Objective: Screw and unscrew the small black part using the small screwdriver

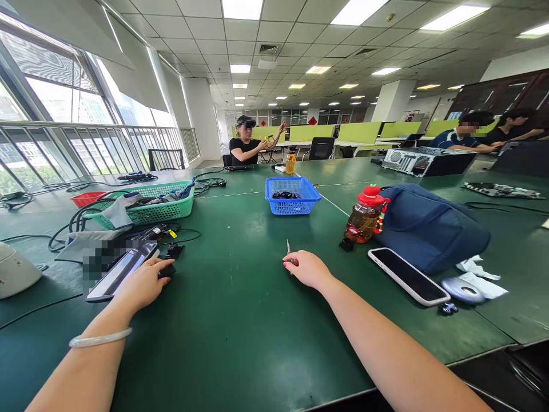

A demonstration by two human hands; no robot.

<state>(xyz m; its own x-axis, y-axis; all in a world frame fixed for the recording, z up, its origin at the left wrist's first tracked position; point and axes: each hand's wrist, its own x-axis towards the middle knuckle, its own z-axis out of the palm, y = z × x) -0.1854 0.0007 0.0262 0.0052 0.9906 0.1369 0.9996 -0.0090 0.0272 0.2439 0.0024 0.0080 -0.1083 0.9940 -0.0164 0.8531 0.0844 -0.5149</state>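
Note:
On the left of the green table (240, 337), my left hand (143, 283) has its thumb and index finger around a small black piece (168, 270), whose exact kind I cannot make out. A phone with a lit screen (124, 274) lies beside that hand, partly behind it, next to black cables. Near the table's middle, my right hand (306, 268) is closed on a slim pointed metal tool (289, 247). Its bright tip points away from me; the fingers hide most of the handle, so scissors or another blade cannot be told apart.
A blue basket (293, 208) holds black items. At left stands a green basket (171, 210) with cloth and cables. To the right are a red-lidded bottle (362, 220), a navy bag (429, 229) and a dark-screened phone (407, 277). A person (246, 146) sits across the table.

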